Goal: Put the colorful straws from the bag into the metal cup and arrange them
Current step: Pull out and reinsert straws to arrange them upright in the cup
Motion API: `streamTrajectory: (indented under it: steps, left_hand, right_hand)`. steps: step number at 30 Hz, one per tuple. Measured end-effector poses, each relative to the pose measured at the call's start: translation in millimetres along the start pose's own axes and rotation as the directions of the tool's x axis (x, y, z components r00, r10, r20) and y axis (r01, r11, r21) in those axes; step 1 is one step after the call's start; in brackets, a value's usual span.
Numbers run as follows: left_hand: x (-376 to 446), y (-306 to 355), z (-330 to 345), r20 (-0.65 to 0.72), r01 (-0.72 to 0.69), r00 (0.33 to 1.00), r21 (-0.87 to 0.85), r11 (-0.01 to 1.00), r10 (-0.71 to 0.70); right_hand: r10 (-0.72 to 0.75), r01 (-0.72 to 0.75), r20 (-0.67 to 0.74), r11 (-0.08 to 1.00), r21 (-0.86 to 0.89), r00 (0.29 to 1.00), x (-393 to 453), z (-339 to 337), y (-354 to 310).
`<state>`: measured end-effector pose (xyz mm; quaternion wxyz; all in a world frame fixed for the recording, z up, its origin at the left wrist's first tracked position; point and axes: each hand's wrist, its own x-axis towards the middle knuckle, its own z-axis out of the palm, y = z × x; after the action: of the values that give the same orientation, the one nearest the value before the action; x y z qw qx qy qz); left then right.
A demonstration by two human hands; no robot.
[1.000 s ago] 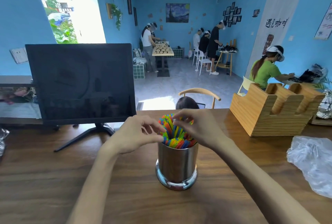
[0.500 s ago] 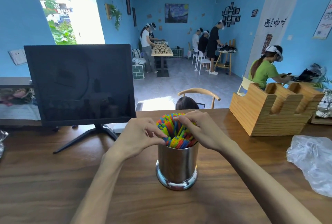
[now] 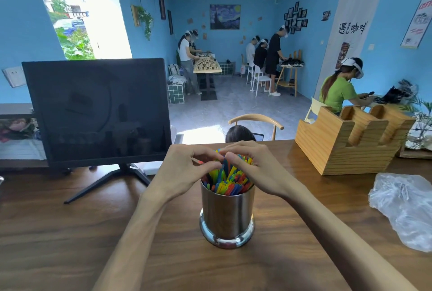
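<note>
From my remote seat I judge loading done — the straws (image 3: pixel 228 179) stand in the metal cup (image 3: pixel 227 216), the bag (image 3: pixel 406 206) lies aside, and my left hand (image 3: pixel 184 171) and right hand (image 3: pixel 254 169) curl around their tops — only tidying remains.

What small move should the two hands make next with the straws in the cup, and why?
Probably gather the straws inward and press them level. They already stand in the metal cup, leaning unevenly, with the left hand and right hand cupped over their tops, and the plastic bag lies aside.
</note>
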<state>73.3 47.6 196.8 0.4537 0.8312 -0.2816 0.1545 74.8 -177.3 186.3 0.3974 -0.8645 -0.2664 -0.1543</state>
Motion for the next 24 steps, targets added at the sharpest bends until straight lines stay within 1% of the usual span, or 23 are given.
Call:
streamTrajectory:
  steps: [2, 5, 7, 10, 12, 14, 16, 19, 21, 23, 24]
  left_hand:
    - [4.6, 6.1, -1.0, -0.065, -0.024, 0.998, -0.046, 0.999, 0.021]
    - [14.3, 21.3, -5.9, -0.225, -0.069, 0.974, -0.154, 0.986, 0.033]
    - [20.7, 33.6, -9.3, -0.339, -0.149, 0.938, -0.219, 0.964, 0.068]
    - [29.2, 46.7, -13.0, -0.499, -0.252, 0.862, -0.258, 0.933, 0.094]
    - [32.2, 47.4, -15.4, -0.583, -0.269, 0.811, -0.299, 0.916, 0.048]
    - [32.4, 41.3, -18.2, -0.618, -0.239, 0.785, -0.372, 0.897, -0.047]
    - [29.7, 32.7, -19.6, -0.591, -0.167, 0.792, -0.45, 0.877, -0.153]
    - [23.4, 20.6, -16.1, -0.463, -0.018, 0.844, -0.53, 0.848, -0.271]
    - [18.7, 13.5, -14.0, -0.34, 0.069, 0.895, -0.534, 0.843, -0.288]
    - [16.1, 8.3, -13.7, -0.208, 0.139, 0.94, -0.489, 0.861, -0.271]
    - [15.3, 6.3, -13.2, -0.156, 0.162, 0.953, -0.462, 0.872, -0.26]
  right_hand:
    - [-0.011, 0.011, 0.012, 0.998, 0.06, 1.0, 0.7, 0.5, -2.3]
    - [-0.051, 0.05, 0.004, 0.995, 0.089, 0.999, 3.9, 3.9, -6.6]
    - [-0.043, 0.041, 0.013, 0.993, 0.109, 0.999, 7.2, 6.2, -9.2]
    - [-0.015, 0.017, -0.013, 0.982, 0.186, 1.0, 11.5, 6.0, -11.8]
    - [-0.008, 0.018, -0.038, 0.964, 0.266, 0.999, 13.6, 0.6, -10.8]
    - [0.012, 0.013, -0.06, 0.92, 0.391, 0.998, 13.6, -11.6, -6.6]
    - [0.058, -0.001, -0.1, 0.872, 0.49, 0.993, 13.0, -28.7, -0.9]
    - [0.205, -0.067, -0.155, 0.783, 0.618, 0.966, 14.3, -49.6, 4.8]
    - [0.319, -0.099, -0.166, 0.672, 0.734, 0.933, 18.4, -55.3, 6.6]
    - [0.396, -0.071, -0.172, 0.529, 0.845, 0.902, 22.9, -57.0, 7.2]
    - [0.422, -0.052, -0.177, 0.478, 0.877, 0.889, 24.6, -56.5, 6.5]
